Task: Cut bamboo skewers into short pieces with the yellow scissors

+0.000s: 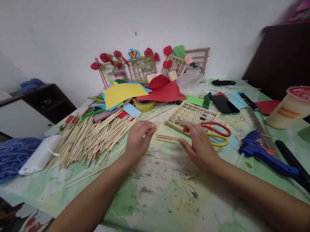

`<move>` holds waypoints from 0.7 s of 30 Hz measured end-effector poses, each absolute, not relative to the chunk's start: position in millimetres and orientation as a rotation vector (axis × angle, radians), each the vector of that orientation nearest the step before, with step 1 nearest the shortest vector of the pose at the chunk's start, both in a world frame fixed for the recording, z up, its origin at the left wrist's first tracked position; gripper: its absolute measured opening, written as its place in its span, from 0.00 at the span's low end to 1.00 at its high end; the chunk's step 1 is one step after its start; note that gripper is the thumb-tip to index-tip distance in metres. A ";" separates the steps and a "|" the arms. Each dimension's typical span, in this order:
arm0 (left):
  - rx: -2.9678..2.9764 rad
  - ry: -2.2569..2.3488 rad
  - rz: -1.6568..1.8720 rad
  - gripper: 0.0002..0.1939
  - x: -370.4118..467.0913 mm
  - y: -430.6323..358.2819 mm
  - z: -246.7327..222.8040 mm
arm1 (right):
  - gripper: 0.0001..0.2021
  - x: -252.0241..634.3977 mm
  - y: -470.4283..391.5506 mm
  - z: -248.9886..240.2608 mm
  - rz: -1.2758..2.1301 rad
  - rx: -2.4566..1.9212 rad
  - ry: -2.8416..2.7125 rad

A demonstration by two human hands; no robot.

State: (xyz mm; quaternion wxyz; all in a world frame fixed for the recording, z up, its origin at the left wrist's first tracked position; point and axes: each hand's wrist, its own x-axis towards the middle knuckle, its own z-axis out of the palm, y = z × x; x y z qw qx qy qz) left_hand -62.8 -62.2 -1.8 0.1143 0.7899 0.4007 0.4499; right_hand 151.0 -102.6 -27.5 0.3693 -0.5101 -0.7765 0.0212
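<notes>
My left hand (138, 140) is raised over the table with thumb and fingertips pinched together. Whatever is in the pinch, if anything, is too small to make out. Just right of it lies a small row of short cut sticks (166, 138). My right hand (201, 146) has its thumb and index finger apart, with nothing seen between them. It is close to the scissors (216, 128), which have one red and one yellow handle loop; their blades are partly hidden. Behind that hand rests a lattice of glued sticks (189, 112).
A big pile of wooden sticks (90, 137) spreads at left beside blue yarn (7, 159). A blue glue gun (267, 154), a phone (224, 103) and a drink cup (295, 106) are at right. Coloured paper (125, 94), tape (144, 105) and paper-flower lattices (141, 69) are behind.
</notes>
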 end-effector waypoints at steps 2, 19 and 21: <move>1.795 1.176 1.568 0.11 -64.4 -63.7 4.2 | 0.17 148.5 -107.5 -24.4 0.156 -1.258 -1.961; 1.195 0.811 1.028 0.12 -21.7 -94.3 -28.9 | 0.10 123.1 -116.8 -29.1 1.205 -1.190 -1.707; 1.210 0.797 1.027 0.12 -21.8 -94.0 -29.5 | 0.11 123.4 -117.1 -28.5 1.185 -1.217 -1.715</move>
